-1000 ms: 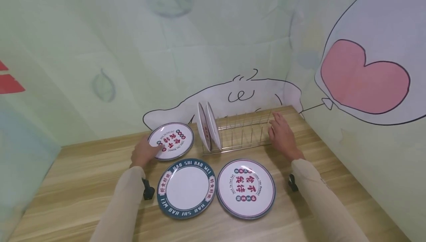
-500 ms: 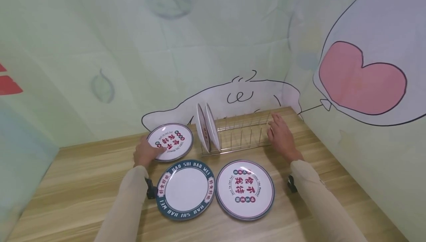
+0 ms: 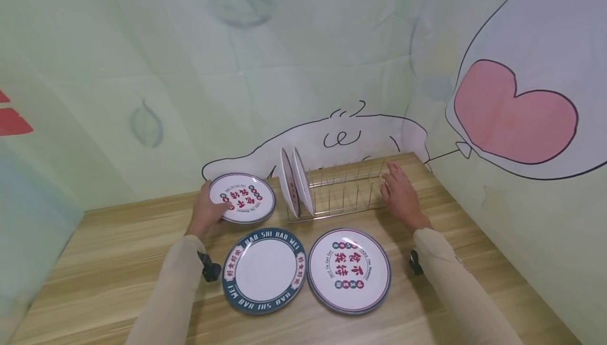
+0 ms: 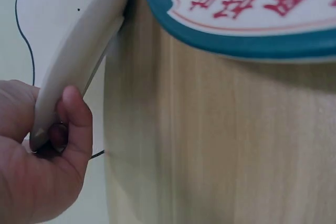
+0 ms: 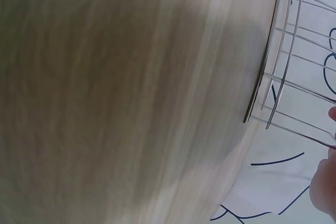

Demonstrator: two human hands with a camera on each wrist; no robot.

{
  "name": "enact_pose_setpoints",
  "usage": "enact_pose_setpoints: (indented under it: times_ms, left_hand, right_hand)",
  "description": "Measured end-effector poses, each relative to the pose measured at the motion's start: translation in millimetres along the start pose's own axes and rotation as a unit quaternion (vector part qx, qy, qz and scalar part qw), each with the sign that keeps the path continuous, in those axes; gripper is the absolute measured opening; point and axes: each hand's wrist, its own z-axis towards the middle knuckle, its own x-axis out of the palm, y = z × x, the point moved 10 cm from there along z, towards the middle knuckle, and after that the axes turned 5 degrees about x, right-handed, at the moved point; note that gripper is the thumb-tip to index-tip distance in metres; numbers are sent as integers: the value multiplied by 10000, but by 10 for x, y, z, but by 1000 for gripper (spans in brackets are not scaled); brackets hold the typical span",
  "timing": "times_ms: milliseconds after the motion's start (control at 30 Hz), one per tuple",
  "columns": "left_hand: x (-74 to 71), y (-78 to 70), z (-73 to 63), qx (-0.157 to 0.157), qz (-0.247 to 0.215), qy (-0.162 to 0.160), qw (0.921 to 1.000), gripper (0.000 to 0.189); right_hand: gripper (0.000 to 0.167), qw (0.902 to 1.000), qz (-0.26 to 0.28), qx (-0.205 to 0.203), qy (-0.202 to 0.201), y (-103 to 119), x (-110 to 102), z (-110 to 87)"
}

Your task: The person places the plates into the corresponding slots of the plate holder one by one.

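Observation:
My left hand point(image 3: 207, 209) grips the near left rim of a small white plate point(image 3: 256, 213) with red characters, thumb on its face. In the left wrist view, the fingers point(image 4: 79, 124) curl under that plate point(image 4: 79, 45), which is tilted up off the table. At the right end of a wire dish rack point(image 3: 343, 209), my right hand point(image 3: 403, 197) pinches the end wire. Only a little of the right hand point(image 5: 324, 182) shows in the right wrist view, beside the rack's wires point(image 5: 286, 82). Two plates point(image 3: 303, 181) stand on edge in the rack's left slots.
A plate with a teal lettered rim point(image 3: 265, 305) lies flat at the front. Beside it lies a white plate point(image 3: 350, 297) with red characters, perhaps on another. The wooden table point(image 3: 118, 260) meets a printed cloth wall point(image 3: 303, 71) at the back and right.
The small plate's far edge has risen, lifted and tilted by my left hand. My right hand stays at the rack's right end, and the other plates have not moved.

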Motion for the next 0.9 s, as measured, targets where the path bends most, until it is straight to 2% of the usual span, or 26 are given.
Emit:
enact_pose_setpoints:
  times_ms: [167, 267, 467, 567, 667, 800, 900]
  left_hand:
    - [-128, -130, -68, 56, 270, -20, 9996, 81]
    - [-239, -246, -106, 212, 502, -123, 9984, 77]
    - [-421, -443, -186, 455, 546, -177, 9973, 75]
    - [-550, -587, -241, 528, 713, -284, 9957, 76]
    - [-716, -816, -315, 637, 967, -525, 9919, 76]
    - [-930, -1229, -438, 928, 1134, -875, 9853, 75]
    - [-1039, -1552, -531, 1195, 1190, -1053, 9800, 74]
  right_hand:
    - [25, 10000, 36, 19, 42, 6, 14, 1]
    - [25, 10000, 49, 34, 55, 10, 24, 12]
    - [25, 9999, 93, 49, 58, 16, 28, 19]
    - [26, 9999, 99, 79, 104, 11, 34, 23]
    - [25, 9998, 99, 92, 113, 10, 35, 27]
    - [25, 9999, 70, 82, 81, 7, 26, 24]
    - [25, 9999, 102, 96, 93, 13, 24, 21]
